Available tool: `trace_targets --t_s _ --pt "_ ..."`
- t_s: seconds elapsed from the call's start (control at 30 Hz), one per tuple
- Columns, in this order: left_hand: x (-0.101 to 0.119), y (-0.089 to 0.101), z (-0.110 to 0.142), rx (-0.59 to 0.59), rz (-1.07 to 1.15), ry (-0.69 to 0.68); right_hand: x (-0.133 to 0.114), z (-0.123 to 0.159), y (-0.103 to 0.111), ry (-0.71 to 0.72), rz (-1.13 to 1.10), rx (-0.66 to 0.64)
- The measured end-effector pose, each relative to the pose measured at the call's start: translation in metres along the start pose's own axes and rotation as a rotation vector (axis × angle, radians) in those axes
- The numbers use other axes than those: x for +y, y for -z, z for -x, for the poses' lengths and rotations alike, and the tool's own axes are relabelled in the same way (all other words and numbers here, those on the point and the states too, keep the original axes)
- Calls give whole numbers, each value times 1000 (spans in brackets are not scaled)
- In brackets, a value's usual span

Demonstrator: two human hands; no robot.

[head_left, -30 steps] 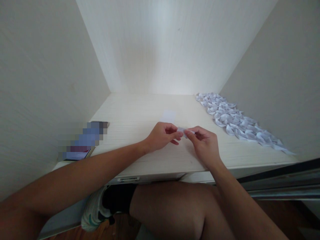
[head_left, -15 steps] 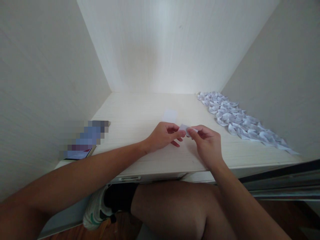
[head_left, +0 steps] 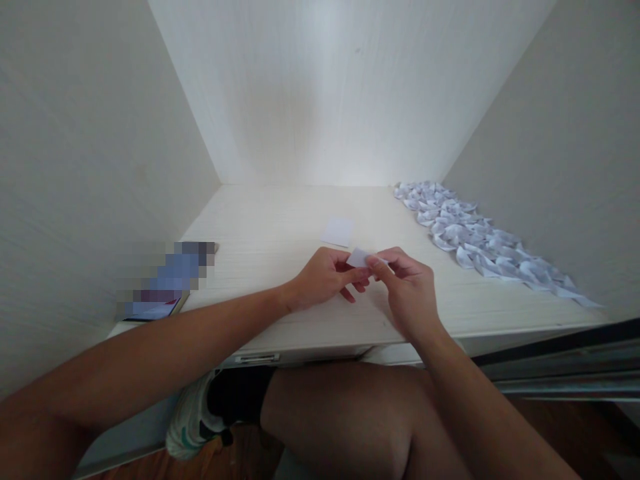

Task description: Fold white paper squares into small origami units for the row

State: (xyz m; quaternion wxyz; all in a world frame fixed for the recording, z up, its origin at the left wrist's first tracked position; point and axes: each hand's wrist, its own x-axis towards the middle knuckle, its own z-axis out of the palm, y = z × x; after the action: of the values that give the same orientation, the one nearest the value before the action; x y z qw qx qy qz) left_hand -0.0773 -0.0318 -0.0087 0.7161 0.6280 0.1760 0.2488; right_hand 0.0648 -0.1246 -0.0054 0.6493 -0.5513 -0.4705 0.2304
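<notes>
Above the drawer (head_left: 305, 357), contents hidden, left hand (head_left: 321, 277) and right hand (head_left: 413, 290) clamp their grip on paper (head_left: 357, 258).

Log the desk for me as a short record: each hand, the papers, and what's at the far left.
Left hand: pinching small white paper
Right hand: pinching the same paper, thumb on top
Fold detail: too small to tell
Loose sheet: flat on desk, beyond the hands
Folded papers: long pile along right wall
Far left: device, mostly pixelated
</notes>
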Motion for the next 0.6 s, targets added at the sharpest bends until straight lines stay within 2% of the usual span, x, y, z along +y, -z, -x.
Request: trace_targets --t_s 0.4,0.6 --pt "2 -8 4 7 -56 -8 4 2 -8 -87 -152 15" --pt "0 -9 2 -3 -46 35 0 2 -10 -126 -206 34"
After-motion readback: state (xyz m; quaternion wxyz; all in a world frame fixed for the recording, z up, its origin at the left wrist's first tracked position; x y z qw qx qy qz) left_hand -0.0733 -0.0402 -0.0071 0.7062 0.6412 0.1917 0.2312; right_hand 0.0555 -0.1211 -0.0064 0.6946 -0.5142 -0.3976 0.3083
